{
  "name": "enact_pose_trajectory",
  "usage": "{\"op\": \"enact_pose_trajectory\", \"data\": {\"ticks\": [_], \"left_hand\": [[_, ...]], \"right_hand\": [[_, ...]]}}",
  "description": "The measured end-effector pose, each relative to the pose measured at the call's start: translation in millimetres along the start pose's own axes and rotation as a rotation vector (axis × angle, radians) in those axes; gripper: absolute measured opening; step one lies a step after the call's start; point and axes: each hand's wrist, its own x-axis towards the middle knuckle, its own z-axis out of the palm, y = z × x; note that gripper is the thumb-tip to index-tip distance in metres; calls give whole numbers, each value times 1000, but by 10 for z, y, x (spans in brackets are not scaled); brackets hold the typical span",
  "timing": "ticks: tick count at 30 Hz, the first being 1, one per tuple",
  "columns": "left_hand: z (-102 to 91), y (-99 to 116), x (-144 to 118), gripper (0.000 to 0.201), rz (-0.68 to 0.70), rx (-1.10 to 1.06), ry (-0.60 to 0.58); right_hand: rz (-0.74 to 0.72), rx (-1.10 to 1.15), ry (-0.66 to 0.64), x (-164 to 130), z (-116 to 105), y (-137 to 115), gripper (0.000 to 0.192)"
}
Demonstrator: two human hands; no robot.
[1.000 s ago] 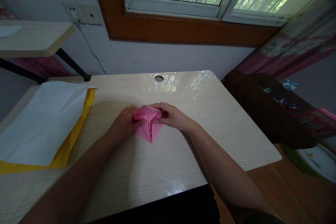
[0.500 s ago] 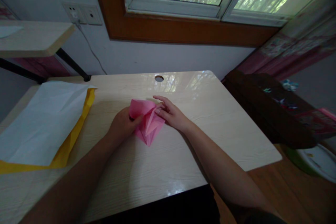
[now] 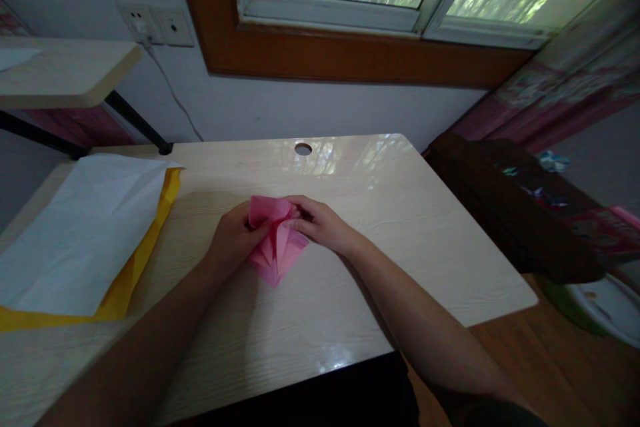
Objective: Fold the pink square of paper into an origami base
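A folded pink paper (image 3: 277, 245) lies near the middle of the pale wooden desk (image 3: 380, 227), its pointed tip toward me. My left hand (image 3: 231, 238) grips its left side, thumb pressed against the paper. My right hand (image 3: 320, 223) pinches the upper right flap, fingers curled onto it. The top of the paper is partly raised between both hands and partly hidden by my fingers.
A white sheet (image 3: 85, 227) lies over yellow paper (image 3: 133, 267) on the desk's left part. A cable hole (image 3: 303, 149) sits at the desk's far edge. A dark chair (image 3: 505, 207) stands right of the desk. A side shelf (image 3: 60, 70) hangs at upper left.
The pink paper has shifted slightly left and toward me. My right fingers, stretched flat half a second ago, have curled onto the upper flap. My left hand stays on the paper's left side.
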Motion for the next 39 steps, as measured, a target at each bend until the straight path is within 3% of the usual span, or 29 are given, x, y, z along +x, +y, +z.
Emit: {"op": "enact_pose_trajectory", "data": {"ticks": [6, 10, 15, 21, 29, 31, 34, 36, 39], "left_hand": [[72, -33, 33, 13, 252, 164, 40], [98, -90, 64, 27, 378, 242, 0], [70, -156, 77, 42, 370, 191, 22], [56, -230, 114, 50, 346, 139, -50], [123, -169, 35, 71, 346, 192, 66], [134, -183, 14, 69, 362, 257, 119], [131, -208, 4, 46, 381, 393, 164], [114, -204, 13, 31, 371, 465, 114], [78, -164, 36, 27, 367, 501, -27]], "right_hand": [[-24, -30, -5, 33, 50, 37, 53], [-91, -129, 18, 47, 62, 81, 60], [-19, -150, 83, 45, 61, 149, 68], [56, -163, 142, 29, 19, 149, 64], [88, -154, 168, 19, 27, 76, 47], [92, -154, 183, 20, 44, 86, 40], [108, -182, 183, 19, 67, 112, 31], [98, -220, 186, 18, 78, 122, 30], [59, -284, 206, 20, 84, 117, 29]]}}
